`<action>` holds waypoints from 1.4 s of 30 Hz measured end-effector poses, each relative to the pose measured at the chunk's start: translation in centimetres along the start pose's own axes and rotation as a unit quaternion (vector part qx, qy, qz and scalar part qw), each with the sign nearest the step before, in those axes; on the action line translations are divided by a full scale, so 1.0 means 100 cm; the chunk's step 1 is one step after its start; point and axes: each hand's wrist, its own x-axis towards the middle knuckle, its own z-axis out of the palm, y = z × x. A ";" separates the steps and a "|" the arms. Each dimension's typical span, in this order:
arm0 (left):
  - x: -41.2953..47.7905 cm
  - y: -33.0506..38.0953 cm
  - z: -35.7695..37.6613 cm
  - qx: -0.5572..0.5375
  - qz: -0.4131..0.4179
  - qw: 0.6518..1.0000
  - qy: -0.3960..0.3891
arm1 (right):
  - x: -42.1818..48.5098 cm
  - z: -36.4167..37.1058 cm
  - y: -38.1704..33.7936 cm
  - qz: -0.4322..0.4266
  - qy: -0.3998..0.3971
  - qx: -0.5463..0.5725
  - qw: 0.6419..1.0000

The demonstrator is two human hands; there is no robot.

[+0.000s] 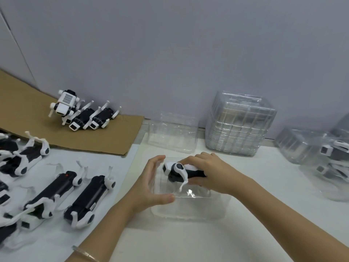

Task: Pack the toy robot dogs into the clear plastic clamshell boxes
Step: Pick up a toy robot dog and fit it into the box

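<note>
My right hand [209,171] grips one toy robot dog [179,172] from above, with my fingers curled over its white back and my thumb against its black flank. I hold it at the centre of my view, over the open clamshell box [188,210], and one white leg hangs down toward the tray. My left hand [149,186] curves in a C round the box's 9 o'clock wall, fingertips at the far corner and thumb pressed on the near rim. One thin bracelet [85,253] sits on that wrist.

At 10 o'clock a brown cardboard sheet [28,110] carries three dogs. One is an upright dog [65,103], and touching it are two overturned dogs [90,118], legs in the air. At 8 o'clock, on a white sheet [113,161], a pair of dogs [88,199] lies side by side. More crowd the 9 o'clock edge, cut off by the frame, so I cannot count them.

On the table [264,186] at 12 o'clock stands one empty clear box [171,133]. Just beside it, at 1 o'clock, is one stack of nested boxes [239,125]. At 3 o'clock are the packed boxes [302,146], with at least two dogs showing through the plastic. Their number I cannot tell.
</note>
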 end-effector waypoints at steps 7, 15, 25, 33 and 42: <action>0.000 -0.002 -0.002 0.030 0.017 0.999 0.005 | -0.002 -0.005 -0.001 0.028 -0.032 0.038 0.998; -0.002 0.003 0.001 0.060 0.002 0.998 -0.004 | 0.002 -0.004 -0.004 0.012 -0.071 -0.045 0.996; 0.000 0.002 0.005 0.012 0.008 1.000 -0.009 | -0.023 0.000 0.003 0.098 0.210 0.277 0.933; 0.019 0.009 0.022 -0.125 -0.107 0.982 0.093 | -0.060 0.029 0.013 0.260 0.090 0.552 0.788; 0.025 -0.003 0.019 -0.094 -0.122 0.982 0.111 | -0.050 0.025 0.014 0.281 0.100 0.564 0.770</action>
